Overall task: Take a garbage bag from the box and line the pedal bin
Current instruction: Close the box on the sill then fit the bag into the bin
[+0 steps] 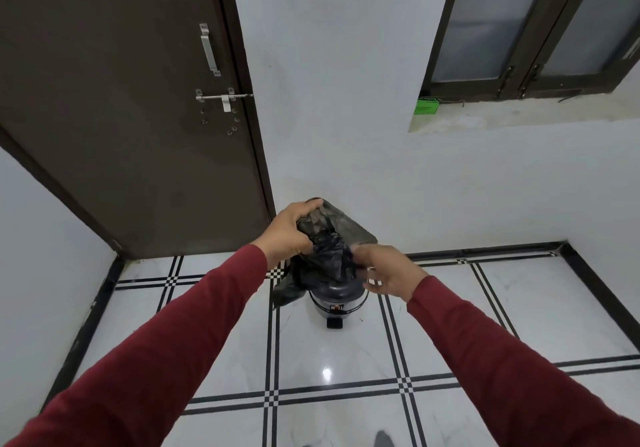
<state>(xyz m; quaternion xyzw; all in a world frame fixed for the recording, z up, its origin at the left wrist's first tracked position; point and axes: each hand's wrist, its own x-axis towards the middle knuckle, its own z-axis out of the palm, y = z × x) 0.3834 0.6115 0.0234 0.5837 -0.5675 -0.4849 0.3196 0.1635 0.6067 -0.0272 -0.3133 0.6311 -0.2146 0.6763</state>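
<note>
- You are looking down at a white tiled floor (346,360) crossed by black double lines, where it meets a white wall (329,100).
- A dark brown door (121,100) fills the upper left; its silver handle (209,50) stands upright above a sliding bolt (223,97).
- A dark-framed window (540,27) sits at the upper right, with a green box (426,106) at the left end of its sill.
- The pedal bin (334,299) stands upright on the floor near the wall, its black pedal (335,323) pointing toward you.
- The bin's lid (346,225) is tipped up and back toward the wall.
- The black garbage bag (322,266) is bunched over the mouth of the bin, its long axis running from the lid down and to the left; a loose end hangs past the bin's left side toward the floor.
- Your left hand (291,233) has its fingers curled over the lid's top edge and the bag's upper folds.
- Your right hand (384,273) pinches the bag's right edge between thumb and fingertips just above the bin; motion blur hides how the other fingers lie.
- Both sleeves are dark red.
</note>
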